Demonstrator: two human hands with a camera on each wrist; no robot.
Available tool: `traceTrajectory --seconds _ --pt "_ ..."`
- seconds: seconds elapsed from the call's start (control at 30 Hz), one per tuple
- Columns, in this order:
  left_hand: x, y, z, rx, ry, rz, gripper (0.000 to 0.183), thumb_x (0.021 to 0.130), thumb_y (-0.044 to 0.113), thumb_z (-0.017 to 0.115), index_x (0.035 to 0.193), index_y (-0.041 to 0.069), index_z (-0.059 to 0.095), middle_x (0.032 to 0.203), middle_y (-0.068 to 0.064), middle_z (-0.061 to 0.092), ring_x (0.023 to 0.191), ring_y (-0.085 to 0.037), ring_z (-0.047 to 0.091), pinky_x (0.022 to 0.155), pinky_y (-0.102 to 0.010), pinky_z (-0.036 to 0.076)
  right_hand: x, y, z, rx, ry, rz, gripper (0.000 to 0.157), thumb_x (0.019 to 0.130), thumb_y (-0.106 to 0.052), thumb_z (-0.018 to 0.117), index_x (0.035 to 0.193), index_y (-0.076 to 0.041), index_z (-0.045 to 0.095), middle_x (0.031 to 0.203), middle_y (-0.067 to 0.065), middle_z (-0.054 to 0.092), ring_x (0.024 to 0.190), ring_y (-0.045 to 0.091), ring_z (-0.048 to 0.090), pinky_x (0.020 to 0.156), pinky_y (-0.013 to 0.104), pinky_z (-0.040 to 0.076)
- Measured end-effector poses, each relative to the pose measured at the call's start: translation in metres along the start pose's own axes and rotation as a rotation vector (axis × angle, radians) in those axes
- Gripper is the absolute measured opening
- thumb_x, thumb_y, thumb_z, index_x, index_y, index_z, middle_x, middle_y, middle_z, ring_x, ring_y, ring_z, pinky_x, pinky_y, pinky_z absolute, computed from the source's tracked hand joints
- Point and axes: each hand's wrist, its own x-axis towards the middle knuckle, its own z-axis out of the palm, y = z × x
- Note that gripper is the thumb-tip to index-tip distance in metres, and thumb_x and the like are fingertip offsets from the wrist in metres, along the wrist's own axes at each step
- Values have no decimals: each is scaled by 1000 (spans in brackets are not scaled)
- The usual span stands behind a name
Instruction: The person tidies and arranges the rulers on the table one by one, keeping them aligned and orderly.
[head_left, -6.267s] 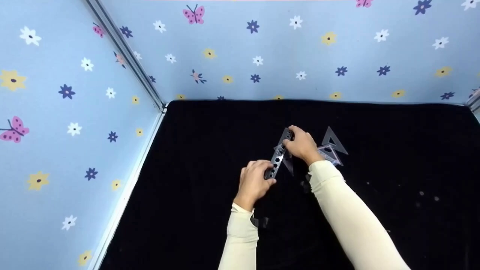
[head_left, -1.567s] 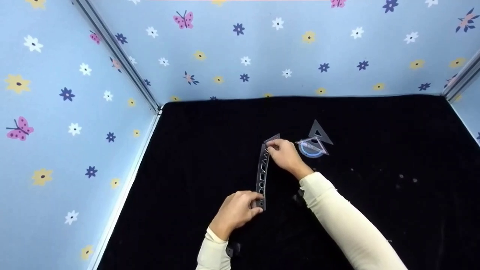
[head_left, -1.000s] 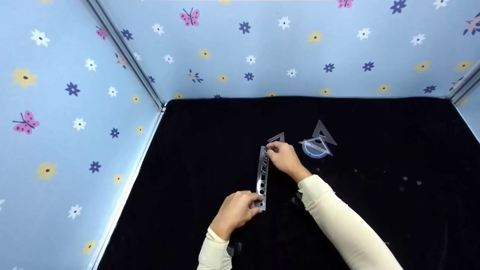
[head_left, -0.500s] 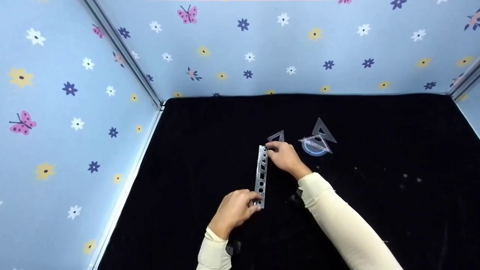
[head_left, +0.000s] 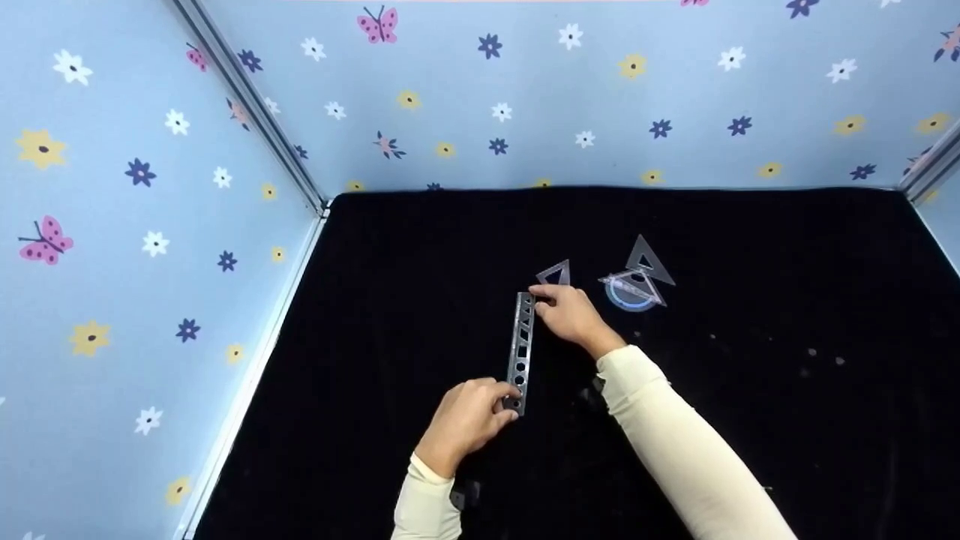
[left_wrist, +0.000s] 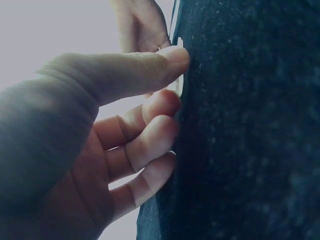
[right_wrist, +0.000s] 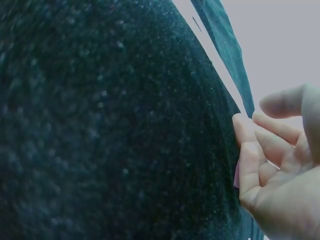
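Observation:
A clear ruler (head_left: 523, 337) with a row of cut-out shapes lies lengthwise close over the black cloth in the head view. My left hand (head_left: 463, 424) pinches its near end between thumb and index finger; the other fingers are bent below, as the left wrist view shows. At the far end is my right hand (head_left: 574, 315). Its fingertips (right_wrist: 243, 120) touch the ruler's end, while its thumb (right_wrist: 280, 104) stands apart from it. Just beyond that hand lies a clear set square (head_left: 564, 271), partly hidden by the fingers.
Right of the right hand, a bluish clear protractor (head_left: 631, 303) overlaps a pink-tinged set square (head_left: 651, 291). Another clear set square (head_left: 657, 270) touches them behind. Flowered panels (head_left: 480, 90) rise at the back and left of the black cloth (head_left: 375, 315).
Since the earliest frame the ruler has come nearer and turned more lengthwise, uncovering the set square behind. Lately its near end has shifted slightly left with the left hand. The right thumb has come off it.

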Motion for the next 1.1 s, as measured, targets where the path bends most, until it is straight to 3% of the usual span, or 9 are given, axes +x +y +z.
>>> traceTrajectory --seconds 0.33,0.77,1.1 --pt "1 -1 1 -8 -12 1 23 79 23 84 101 20 77 74 12 58 64 -2 53 63 -29 50 -3 1 3 -10 -11 17 41 93 -12 61 134 -9 65 127 8 66 91 25 60 88 39 47" --pt "0 -3 3 -31 14 5 23 78 22 85 100 20 76 74 12 57 63 -2 52 61 -29 49 -4 1 7 -7 11 25 44 91 -14 63 135 -10 65 134 -1 63 101 18 64 94 37 49" --pt "1 -2 2 -44 13 -1 23 78 21 85 99 20 76 74 12 56 63 -2 51 61 -29 48 -4 2 6 -8 23 31 45 91 -14 62 135 -11 64 134 -2 63 93 20 61 91 37 48"
